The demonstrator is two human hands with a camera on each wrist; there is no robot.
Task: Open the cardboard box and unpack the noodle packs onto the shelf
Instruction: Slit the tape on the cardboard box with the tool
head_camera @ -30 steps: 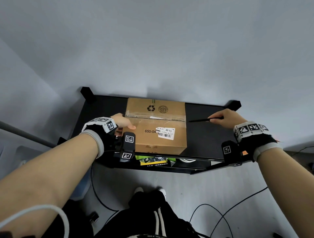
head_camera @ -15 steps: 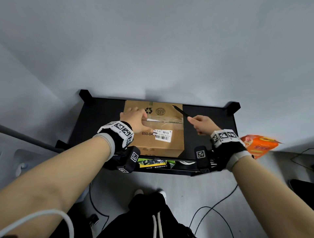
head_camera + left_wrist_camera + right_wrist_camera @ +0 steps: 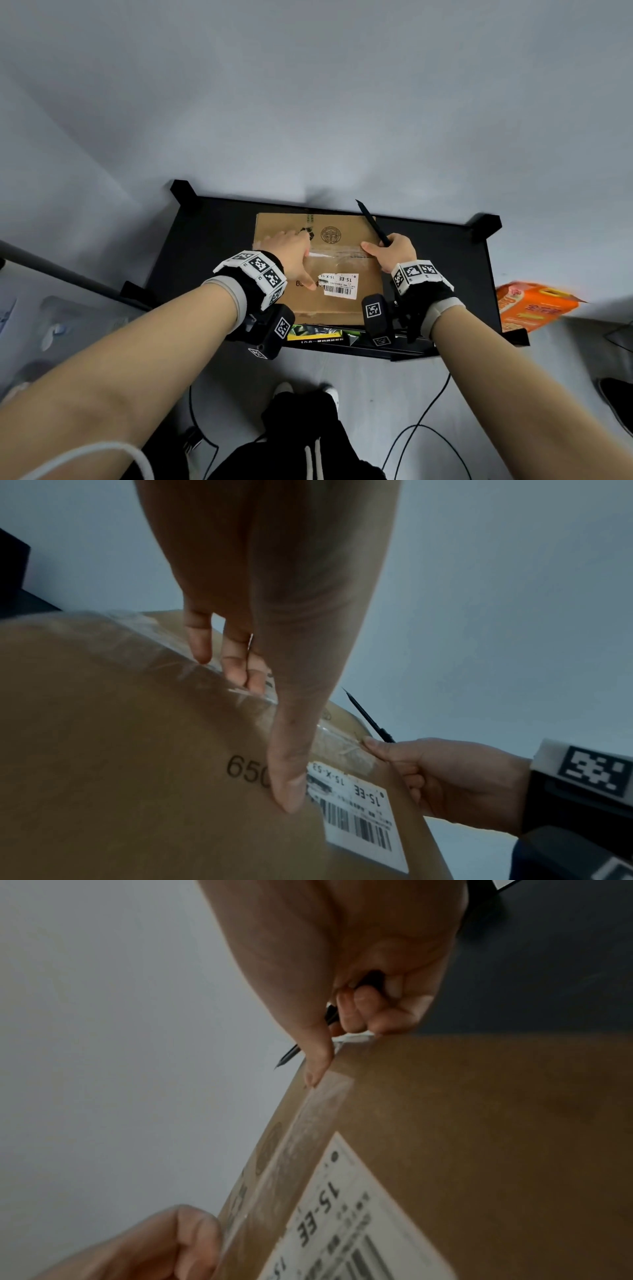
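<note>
A taped cardboard box (image 3: 329,310) stands on the top of a black shelf (image 3: 205,246). My left hand (image 3: 287,248) lies across its top, fingers on the clear tape (image 3: 339,253) along the seam and thumb pressed by the printed "650" (image 3: 246,769). At the box's right edge my right hand (image 3: 394,250) grips a thin black pointed tool (image 3: 371,222), tip aimed up and away. Its thumb (image 3: 316,1064) touches the end of the tape (image 3: 308,1131). The flaps lie flat and the box's contents are hidden.
A white barcode label (image 3: 339,284) sits on the near flap. An orange noodle pack (image 3: 534,305) shows past the shelf's right end. A green and yellow pack (image 3: 318,334) lies on the lower level. Cables (image 3: 421,421) run over the floor by my feet; a grey wall stands close behind.
My left hand slid from the box's left side onto its top seam. My right hand carried the black tool leftward from the bare shelf to the box's right edge.
</note>
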